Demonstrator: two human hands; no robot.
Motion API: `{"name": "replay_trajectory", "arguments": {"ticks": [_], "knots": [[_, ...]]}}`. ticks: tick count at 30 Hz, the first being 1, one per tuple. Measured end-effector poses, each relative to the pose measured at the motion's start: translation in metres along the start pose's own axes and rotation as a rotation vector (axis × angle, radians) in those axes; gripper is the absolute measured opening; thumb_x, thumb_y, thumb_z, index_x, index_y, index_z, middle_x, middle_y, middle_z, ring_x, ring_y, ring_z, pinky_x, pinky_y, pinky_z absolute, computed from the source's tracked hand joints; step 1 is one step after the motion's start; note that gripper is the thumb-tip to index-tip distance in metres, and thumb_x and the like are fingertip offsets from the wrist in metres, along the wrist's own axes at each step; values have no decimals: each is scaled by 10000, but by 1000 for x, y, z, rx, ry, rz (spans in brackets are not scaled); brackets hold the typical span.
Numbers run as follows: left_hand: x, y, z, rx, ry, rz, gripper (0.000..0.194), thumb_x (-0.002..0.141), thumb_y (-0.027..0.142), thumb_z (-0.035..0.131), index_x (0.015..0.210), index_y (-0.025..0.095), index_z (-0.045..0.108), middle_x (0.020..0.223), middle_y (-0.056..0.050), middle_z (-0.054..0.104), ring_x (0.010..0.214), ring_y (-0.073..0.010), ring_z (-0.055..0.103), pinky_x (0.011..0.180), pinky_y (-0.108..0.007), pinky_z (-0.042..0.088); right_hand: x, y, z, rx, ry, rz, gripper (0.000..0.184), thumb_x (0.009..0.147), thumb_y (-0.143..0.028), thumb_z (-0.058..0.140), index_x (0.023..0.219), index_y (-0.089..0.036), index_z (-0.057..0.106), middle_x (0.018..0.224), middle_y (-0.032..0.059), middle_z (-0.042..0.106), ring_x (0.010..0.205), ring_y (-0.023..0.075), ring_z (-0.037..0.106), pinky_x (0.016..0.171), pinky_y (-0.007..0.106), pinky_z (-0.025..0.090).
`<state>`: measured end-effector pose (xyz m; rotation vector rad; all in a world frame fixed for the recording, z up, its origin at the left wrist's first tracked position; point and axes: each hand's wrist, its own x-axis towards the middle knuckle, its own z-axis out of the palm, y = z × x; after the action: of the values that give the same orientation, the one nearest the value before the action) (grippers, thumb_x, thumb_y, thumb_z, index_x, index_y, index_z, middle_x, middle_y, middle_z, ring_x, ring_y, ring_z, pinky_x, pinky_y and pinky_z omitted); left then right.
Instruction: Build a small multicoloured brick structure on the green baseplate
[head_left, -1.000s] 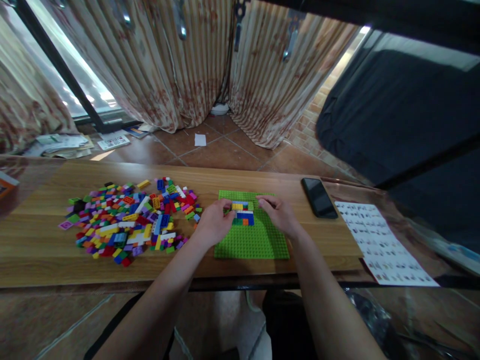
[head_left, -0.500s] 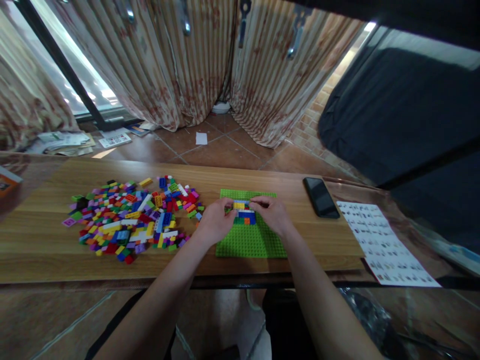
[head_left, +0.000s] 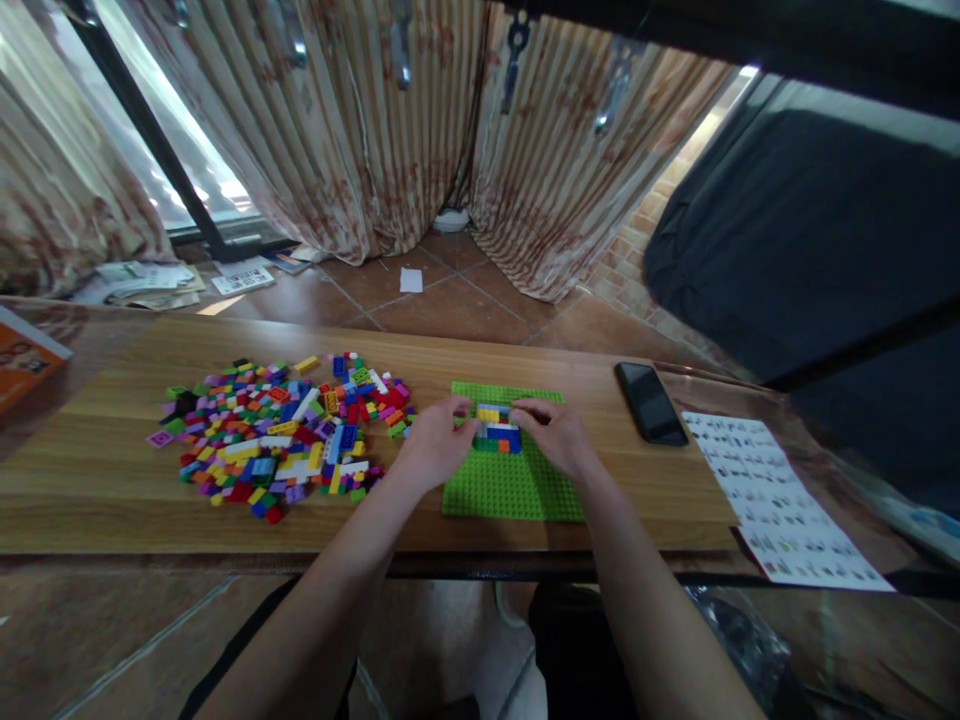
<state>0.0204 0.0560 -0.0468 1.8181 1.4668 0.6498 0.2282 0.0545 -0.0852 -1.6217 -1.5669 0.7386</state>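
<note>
Brick build [head_left: 498, 433] is sitting on upper part of green baseplate [head_left: 517, 490], btwn both hands; L hand [head_left: 441, 440] is touching its left side w/ fingertips, R hand [head_left: 553, 432] is curling fingers at its upper right, but can't tell if either grip is clenched, released or grasping a brick. Baseplate is resting on wooden bench [head_left: 420, 530], w/ loose brick pile [head_left: 277, 435] lying to the left, phone [head_left: 651, 403] & printed sheet [head_left: 780, 500] to the right.

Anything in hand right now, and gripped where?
Can't tell: left hand and right hand have fingers at either side of the brick build, but no grip shows clearly.
</note>
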Motion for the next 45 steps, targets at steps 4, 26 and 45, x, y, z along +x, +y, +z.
{"name": "replay_trajectory", "arguments": {"ticks": [4, 26, 45], "knots": [[4, -6, -14, -125, 107, 19, 279, 837, 194, 545, 1066, 117, 685, 1001, -109, 734, 863, -202, 685, 838, -332, 529, -2, -3, -6, 80, 138, 11, 390, 862, -458, 524, 964, -148, 739, 794, 63, 734, 713, 193, 660, 696, 323, 516], [-2, -29, -77, -653, 569, -127, 260, 711, 241, 675, 940, 127, 724, 768, -24, 714, 577, -89, 603, 588, -200, 507, -43, -79, 96, -221, -120, -418, 174, 917, -214, 553, 1030, -226, 684, 988, 54, 682, 894, 187, 635, 817, 296, 491], [-5, -27, -57, -266, 170, 17, 228, 792, 255, 572, 902, 131, 727, 842, -65, 733, 756, -170, 646, 714, -278, 497, -29, -82, 82, 236, 38, -205, 170, 864, -279, 595, 996, -210, 676, 937, 47, 726, 855, 184, 665, 791, 327, 517]]}}
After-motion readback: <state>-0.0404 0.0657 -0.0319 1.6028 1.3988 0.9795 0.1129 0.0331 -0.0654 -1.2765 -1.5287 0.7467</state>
